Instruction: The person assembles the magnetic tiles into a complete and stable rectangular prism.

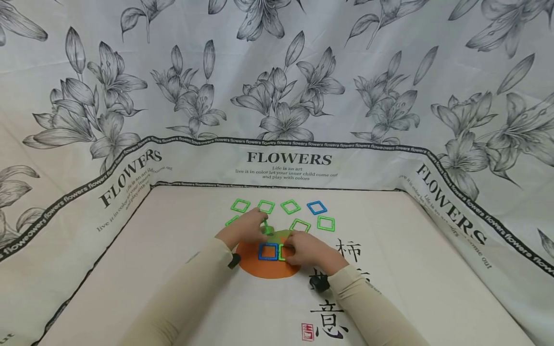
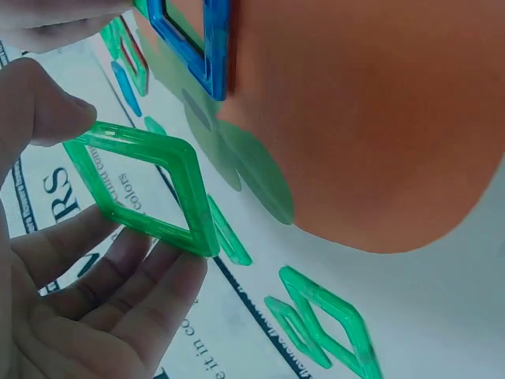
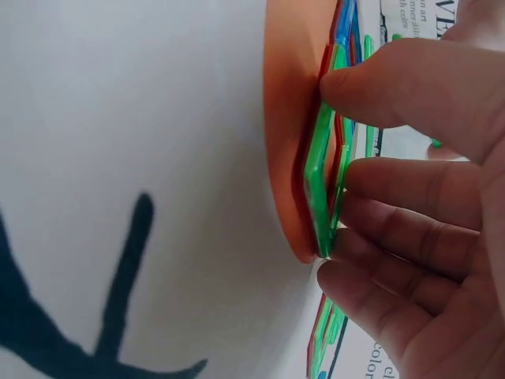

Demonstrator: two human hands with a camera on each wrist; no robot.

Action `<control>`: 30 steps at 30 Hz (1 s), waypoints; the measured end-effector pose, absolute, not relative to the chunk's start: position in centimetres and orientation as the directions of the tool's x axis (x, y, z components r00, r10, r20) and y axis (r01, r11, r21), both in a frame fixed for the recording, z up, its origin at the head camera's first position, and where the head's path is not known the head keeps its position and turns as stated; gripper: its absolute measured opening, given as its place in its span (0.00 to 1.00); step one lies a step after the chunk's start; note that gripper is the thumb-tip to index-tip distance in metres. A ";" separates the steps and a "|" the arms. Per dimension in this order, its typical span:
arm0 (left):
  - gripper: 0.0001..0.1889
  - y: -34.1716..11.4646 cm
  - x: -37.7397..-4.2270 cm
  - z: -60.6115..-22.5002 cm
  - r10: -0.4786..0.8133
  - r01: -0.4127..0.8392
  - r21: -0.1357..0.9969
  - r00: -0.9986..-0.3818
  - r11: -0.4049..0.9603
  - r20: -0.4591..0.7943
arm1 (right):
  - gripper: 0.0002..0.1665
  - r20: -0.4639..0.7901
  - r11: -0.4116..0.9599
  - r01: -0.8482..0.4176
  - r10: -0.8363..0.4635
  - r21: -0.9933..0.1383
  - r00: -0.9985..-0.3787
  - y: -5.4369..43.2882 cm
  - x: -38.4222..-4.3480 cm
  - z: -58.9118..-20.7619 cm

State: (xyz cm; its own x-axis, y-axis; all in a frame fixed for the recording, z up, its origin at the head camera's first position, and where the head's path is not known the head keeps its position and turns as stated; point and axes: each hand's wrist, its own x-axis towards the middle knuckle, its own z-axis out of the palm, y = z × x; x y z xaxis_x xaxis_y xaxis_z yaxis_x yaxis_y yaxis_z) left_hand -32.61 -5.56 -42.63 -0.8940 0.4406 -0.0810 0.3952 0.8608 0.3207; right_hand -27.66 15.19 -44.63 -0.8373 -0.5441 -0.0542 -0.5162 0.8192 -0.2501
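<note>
My left hand [image 1: 245, 228] holds a green square frame-shaped magnetic tile [image 2: 188, 185], thumb on one edge and fingertips along the opposite one. In the left wrist view that tile is tilted, raised off the table. My right hand [image 1: 308, 247] pinches another green square tile [image 3: 317, 170] between thumb and fingers, low over the orange persimmon print [image 1: 268, 271]. Directly left of this tile, edge to edge, lies a blue square tile [image 1: 261, 252] on the print. In the head view, the right fingers hide part of the green tile.
Beyond the hands lie several loose green tiles, such as one at the back left [image 1: 240, 205] and one at the right [image 1: 326, 223], plus a blue tile [image 1: 317, 207]. Black printed characters [image 1: 329, 319] run down the white tablecloth [image 1: 143, 259]. A flowered cloth [image 1: 285, 96] rises behind.
</note>
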 end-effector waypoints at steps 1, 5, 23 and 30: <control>0.34 -5.7 -32.6 -42.7 0.440 0.393 0.330 -0.894 0.858 -0.079 | 0.21 -0.057 0.821 -0.513 -0.542 -0.250 -0.839 15.2 -27.7 -44.7; 0.35 -6.1 -32.3 -42.7 0.448 0.391 0.376 -0.891 0.840 -0.074 | 0.21 -0.064 0.823 -0.505 -0.536 -0.260 -0.841 15.0 -27.7 -44.8; 0.36 -8.2 -30.7 -42.7 0.446 0.377 0.450 -0.893 0.809 -0.055 | 0.26 -0.049 0.835 -0.494 -0.520 -0.243 -0.853 15.1 -28.2 -44.9; 0.36 -8.8 -30.6 -43.1 0.450 0.368 0.486 -0.891 0.792 -0.058 | 0.25 -0.044 0.829 -0.508 -0.531 -0.232 -0.846 15.1 -28.3 -44.8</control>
